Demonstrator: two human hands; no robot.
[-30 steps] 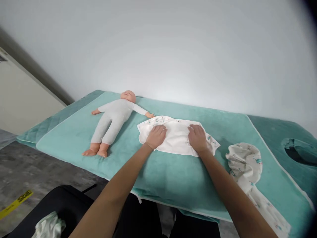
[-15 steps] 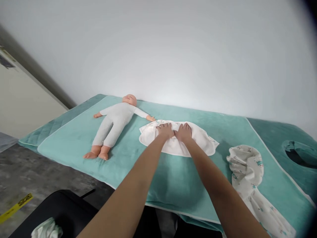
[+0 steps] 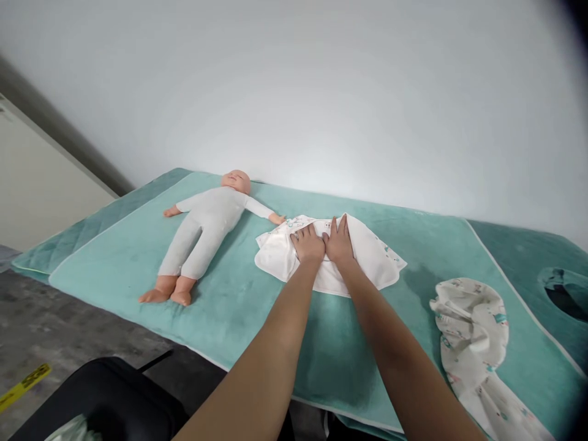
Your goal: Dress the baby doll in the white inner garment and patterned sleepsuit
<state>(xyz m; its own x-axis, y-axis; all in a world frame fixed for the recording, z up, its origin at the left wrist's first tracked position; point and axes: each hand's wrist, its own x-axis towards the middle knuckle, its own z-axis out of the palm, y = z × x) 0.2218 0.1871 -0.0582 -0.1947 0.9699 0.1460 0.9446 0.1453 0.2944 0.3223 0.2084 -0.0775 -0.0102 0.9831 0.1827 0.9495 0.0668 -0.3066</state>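
Observation:
A small white printed garment lies folded on the teal padded table. My left hand and my right hand rest side by side on its middle, fingers flat and stretched out, pressing the cloth. A baby doll in a grey suit lies on its back to the left, its outstretched hand almost touching the garment's edge.
A second crumpled printed cloth lies at the right of the table. A face hole opens in the darker teal section at far right. A black seat with a bit of cloth stands below left. A white wall runs behind.
My hands came together from the garment's two sides to its middle, then slid slightly towards the far edge, flattening it. The view shifted a little.

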